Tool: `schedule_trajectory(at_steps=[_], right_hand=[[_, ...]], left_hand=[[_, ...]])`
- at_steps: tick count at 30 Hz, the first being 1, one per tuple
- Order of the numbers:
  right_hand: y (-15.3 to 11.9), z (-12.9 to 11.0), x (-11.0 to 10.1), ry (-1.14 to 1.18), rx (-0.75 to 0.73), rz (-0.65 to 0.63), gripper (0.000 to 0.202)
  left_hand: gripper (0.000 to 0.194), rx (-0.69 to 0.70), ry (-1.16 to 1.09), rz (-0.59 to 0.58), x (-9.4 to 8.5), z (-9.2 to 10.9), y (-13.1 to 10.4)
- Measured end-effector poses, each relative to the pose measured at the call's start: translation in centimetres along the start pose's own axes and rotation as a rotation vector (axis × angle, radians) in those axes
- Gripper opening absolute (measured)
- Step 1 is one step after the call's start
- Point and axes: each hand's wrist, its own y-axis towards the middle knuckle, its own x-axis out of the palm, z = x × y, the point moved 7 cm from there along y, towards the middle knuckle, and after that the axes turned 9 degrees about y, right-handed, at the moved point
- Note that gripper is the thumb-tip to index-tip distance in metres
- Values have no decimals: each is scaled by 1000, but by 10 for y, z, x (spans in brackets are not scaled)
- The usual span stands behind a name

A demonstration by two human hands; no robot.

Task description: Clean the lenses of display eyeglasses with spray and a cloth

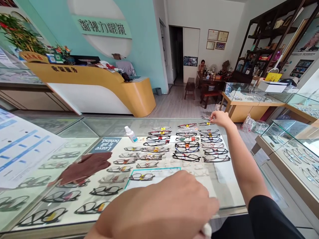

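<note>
My right hand (219, 119) reaches to the far edge of the glass display counter (117, 124). Its fingers pinch one end of a pair of eyeglasses (205, 117), just behind the farthest pair in the right-hand column. Close to the camera is my left hand (171, 202), its back turned up and fingers curled. A bit of something white (206, 229) shows under those fingers, too little to name. Rows of eyeglasses (186, 156) are laid out on the glass between the hands. Another pair of eyeglasses (142, 177) lies over a teal-bordered sheet, just beyond my left hand.
A small white bottle (131, 134) stands on the counter, with a brown cloth (86, 167) to its left. A printed sheet (22, 149) juts in at left. More display cases (291, 146) stand at right. A person (201, 68) sits at a far table.
</note>
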Motion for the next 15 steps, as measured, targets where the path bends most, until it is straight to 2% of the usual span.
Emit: schedule_trajectory(at_steps=[2,5,11,15], right_hand=[[8,8,18,-41,46,-56,13],[13,17,37,-100,87,-130,13],[15,23,59,-218,111,-221,32],[17,26,70,-262,110,-255,35]], left_hand=[[22,12,63,-60,8,4,-7],[16,-1,91,-76,9,5,-12],[13,4,84,-101,9,4,-13],[15,-28,50,-99,9,1,-16]])
